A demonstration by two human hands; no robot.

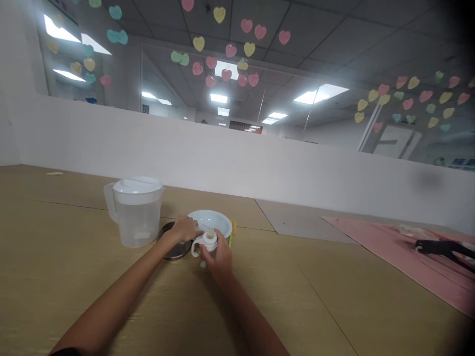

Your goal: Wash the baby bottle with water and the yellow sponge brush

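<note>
My right hand (221, 259) is wrapped around a small white-topped bottle (210, 240) with a curved white handle on its left side. The bottle's lower part is hidden by my fingers. My left hand (184, 229) reaches in from the left, its fingers stretched toward the bottle's top; whether they touch it I cannot tell. Beneath the left hand lies a dark round metal dish (177, 253), partly covered. A white bowl (212, 218) stands just behind both hands.
Left of the hands stands a clear lidded pitcher (138, 217). Something yellow and green (232, 230) shows beside the bowl. At right, a black-handled tool (441, 246) lies on a pink cloth (393, 252). A white wall (208, 158) bounds the table's back.
</note>
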